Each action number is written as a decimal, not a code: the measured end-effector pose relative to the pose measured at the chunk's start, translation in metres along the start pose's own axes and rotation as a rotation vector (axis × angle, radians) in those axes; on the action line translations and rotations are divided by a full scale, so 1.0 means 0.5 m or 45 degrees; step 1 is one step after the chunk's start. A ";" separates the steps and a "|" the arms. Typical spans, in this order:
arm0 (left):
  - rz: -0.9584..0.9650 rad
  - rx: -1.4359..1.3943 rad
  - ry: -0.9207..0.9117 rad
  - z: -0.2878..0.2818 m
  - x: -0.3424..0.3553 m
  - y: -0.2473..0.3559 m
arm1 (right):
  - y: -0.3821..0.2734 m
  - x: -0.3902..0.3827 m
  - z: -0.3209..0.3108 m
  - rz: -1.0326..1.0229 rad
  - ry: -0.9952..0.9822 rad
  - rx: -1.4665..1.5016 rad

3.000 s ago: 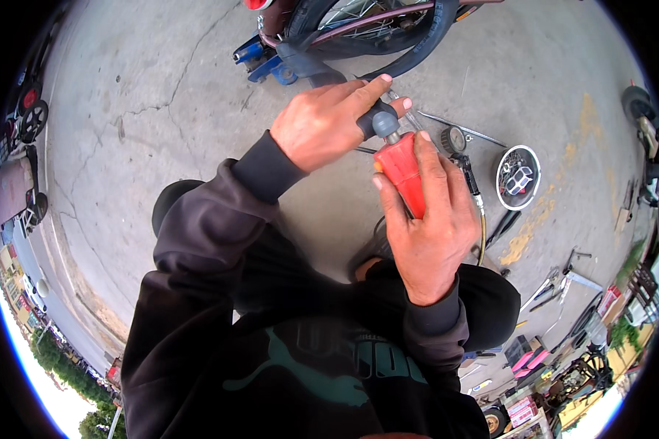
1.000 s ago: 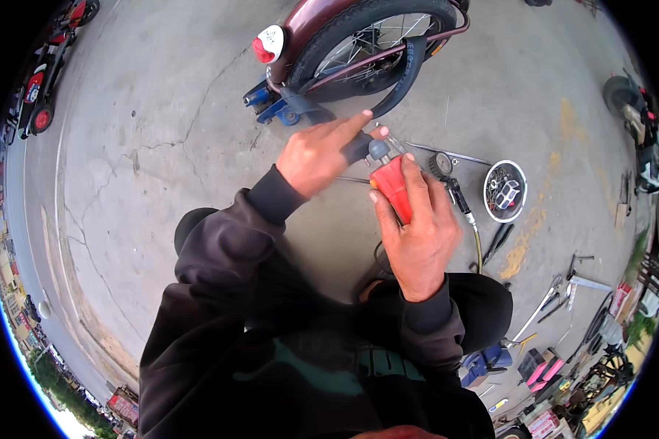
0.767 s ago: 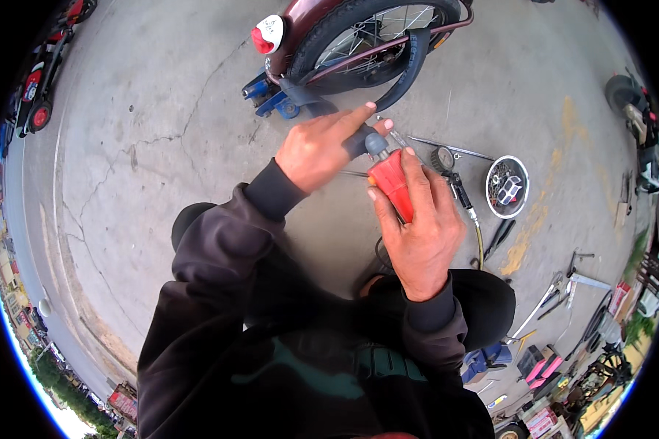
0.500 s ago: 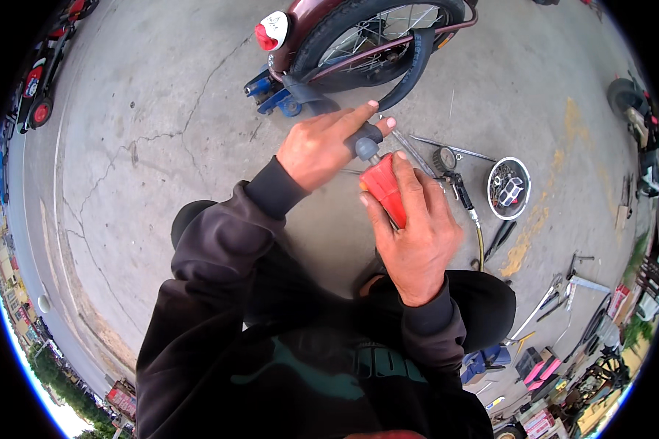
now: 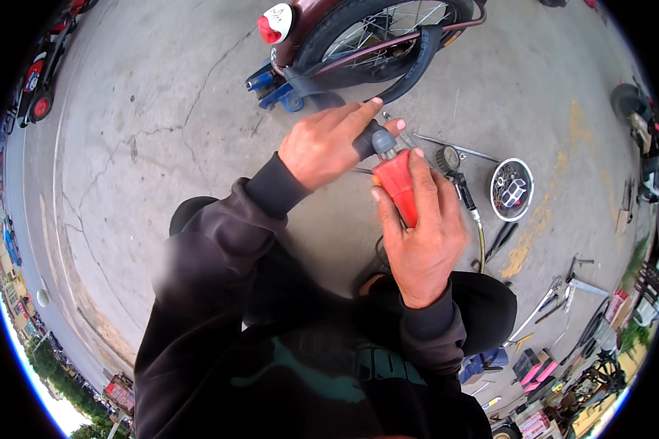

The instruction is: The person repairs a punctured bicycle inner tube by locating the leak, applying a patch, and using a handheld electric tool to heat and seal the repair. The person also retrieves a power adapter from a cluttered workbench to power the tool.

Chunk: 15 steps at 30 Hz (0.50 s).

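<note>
A red hand-held power tool [image 5: 397,186] with a rounded grey grinding tip [image 5: 384,141] is held by my right hand [image 5: 426,245]. Its fingers and thumb wrap the body. My left hand [image 5: 318,146] grips a section of black inner tube [image 5: 363,143], fingers stretched across it. The tip rests against or just over this rubber; exact contact cannot be made out. Beyond my hands, more of the tube [image 5: 419,66] hangs in a loop from a spoked wheel [image 5: 381,33] under a maroon fender.
A blue jack-like stand [image 5: 291,100] sits by the fender. To the right lie a pressure gauge [image 5: 447,158] with a yellowish hose, a metal bowl [image 5: 511,218] of small parts, and pliers [image 5: 501,241]. Several tools and boxes [image 5: 538,369] spread over the lower right ground.
The red tool and my right hand have shifted slightly right, and the tip has moved along the tube. My left hand keeps its hold with little change.
</note>
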<state>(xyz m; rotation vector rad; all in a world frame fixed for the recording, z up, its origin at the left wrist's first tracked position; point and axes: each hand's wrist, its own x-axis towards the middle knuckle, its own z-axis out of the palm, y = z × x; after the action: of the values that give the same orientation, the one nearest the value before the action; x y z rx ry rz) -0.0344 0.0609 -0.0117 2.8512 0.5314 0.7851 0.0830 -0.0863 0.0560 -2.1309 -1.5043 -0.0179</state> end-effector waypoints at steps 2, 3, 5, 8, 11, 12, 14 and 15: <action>0.038 0.021 0.003 -0.001 -0.001 0.000 | -0.001 0.001 0.001 -0.041 0.012 0.036; 0.054 0.032 0.029 -0.001 0.000 0.000 | 0.000 0.002 0.001 -0.044 -0.007 0.053; 0.013 -0.012 -0.007 0.000 0.000 -0.001 | 0.000 0.002 0.002 -0.056 -0.019 0.060; -0.024 -0.033 -0.053 -0.003 0.000 0.001 | 0.000 0.004 0.000 -0.014 0.009 0.015; 0.005 -0.050 -0.034 -0.006 0.002 0.000 | -0.005 0.003 -0.002 -0.030 -0.088 0.132; 0.000 -0.068 -0.047 -0.007 0.003 0.000 | -0.006 0.004 -0.002 0.017 -0.060 0.114; 0.011 -0.094 -0.029 -0.008 0.004 0.000 | -0.007 0.004 -0.002 0.047 -0.017 0.073; 0.018 -0.096 -0.008 -0.008 0.004 -0.001 | -0.006 0.004 -0.002 0.031 -0.027 0.112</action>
<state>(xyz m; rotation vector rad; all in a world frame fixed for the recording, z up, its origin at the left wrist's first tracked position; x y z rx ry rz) -0.0349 0.0623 -0.0074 2.7900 0.4713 0.7808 0.0812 -0.0842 0.0588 -2.0850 -1.4639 0.0782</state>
